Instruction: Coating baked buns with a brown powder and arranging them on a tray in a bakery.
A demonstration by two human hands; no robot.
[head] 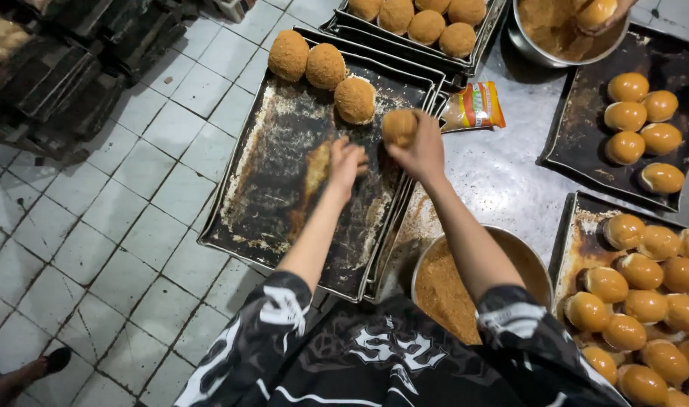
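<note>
Currently right hand (423, 154) closes its grip on a crumb-coated bun (399, 126) over the dark tray (284, 188), near its far right corner; left hand (346, 162) rests empty, loosely curled. Placing step, judged; next calls for setting it beside the coated row (323, 68).

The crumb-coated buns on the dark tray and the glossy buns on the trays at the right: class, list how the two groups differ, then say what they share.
The crumb-coated buns look rough, matte and sandy brown; the glossy buns are smooth, shiny and golden. Only three coated ones lie on the dark tray, with a fourth in the right hand; the glossy ones are many, packed close. Both groups are round and similar in size.
</note>
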